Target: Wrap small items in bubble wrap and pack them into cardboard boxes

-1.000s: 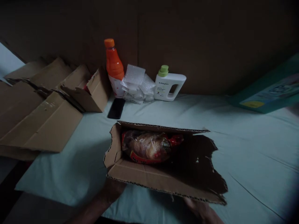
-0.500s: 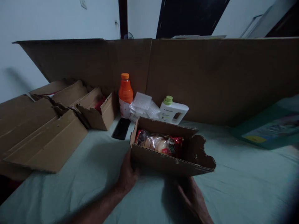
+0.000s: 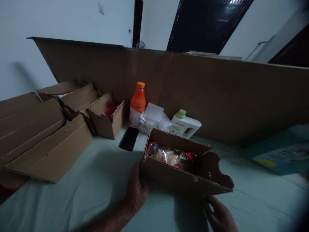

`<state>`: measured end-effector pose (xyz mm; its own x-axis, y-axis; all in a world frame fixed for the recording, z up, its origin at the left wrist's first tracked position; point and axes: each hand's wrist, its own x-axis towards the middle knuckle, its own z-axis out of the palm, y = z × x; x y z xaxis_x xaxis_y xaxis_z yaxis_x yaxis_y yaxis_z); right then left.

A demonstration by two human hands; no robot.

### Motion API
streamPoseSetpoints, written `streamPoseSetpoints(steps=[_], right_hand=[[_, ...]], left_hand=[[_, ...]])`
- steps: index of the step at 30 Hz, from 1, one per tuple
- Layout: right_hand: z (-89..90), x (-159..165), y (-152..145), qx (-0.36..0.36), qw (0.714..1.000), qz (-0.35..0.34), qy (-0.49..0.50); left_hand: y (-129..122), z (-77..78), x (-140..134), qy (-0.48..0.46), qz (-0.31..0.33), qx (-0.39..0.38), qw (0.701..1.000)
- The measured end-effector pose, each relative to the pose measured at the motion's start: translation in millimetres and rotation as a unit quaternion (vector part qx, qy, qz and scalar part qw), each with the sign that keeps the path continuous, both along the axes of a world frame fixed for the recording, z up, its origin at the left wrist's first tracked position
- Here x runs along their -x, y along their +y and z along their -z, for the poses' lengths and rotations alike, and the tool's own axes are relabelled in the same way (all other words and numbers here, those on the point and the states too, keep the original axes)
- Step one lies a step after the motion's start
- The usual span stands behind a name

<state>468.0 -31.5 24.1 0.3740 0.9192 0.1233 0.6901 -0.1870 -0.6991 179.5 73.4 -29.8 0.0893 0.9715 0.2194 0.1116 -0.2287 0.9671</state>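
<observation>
An open cardboard box (image 3: pixel 169 175) with torn upper edges sits at an angle in front of me. Inside it is a clear and red plastic packet (image 3: pixel 170 156) of pale, rounded food, perhaps buns. My left hand (image 3: pixel 136 190) grips the box's left end, thumb at the front and fingers partly hidden behind the corner. My right hand (image 3: pixel 220 214) is at the lower front edge near the right end, its fingertips partly hidden under the box. A dark shadow falls on the cloth below.
Behind the box stand a white jug (image 3: pixel 185 124) with a green cap, bubble wrap (image 3: pixel 154 116) and an orange bottle (image 3: pixel 138 104). A phone (image 3: pixel 129 139) lies left. More cardboard boxes (image 3: pixel 53 145) fill the left side. A green container (image 3: pixel 282 151) stands right, before a cardboard wall (image 3: pixel 229 96).
The view has tilted, so the scene sits a little lower and mostly farther right. My right hand has shifted right along the box's front edge. My left hand keeps its hold.
</observation>
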Motion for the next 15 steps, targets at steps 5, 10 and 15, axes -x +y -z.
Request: streamPoseSetpoints(steps=[5, 10, 15], right_hand=[[-91.0, -46, 54, -0.091, 0.992, 0.090, -0.010], [-139.3, -28, 147, -0.026, 0.993, -0.082, 0.084], [-148.1, 14, 175, -0.042, 0.978, -0.177, 0.101]], left_hand=[[0, 7.1, -1, -0.042, -0.002, 0.005, 0.999], [-1, 6.2, -3, -0.035, -0.006, 0.009, 0.999], [-1, 8.2, -4, -0.026, 0.001, 0.008, 1.000]])
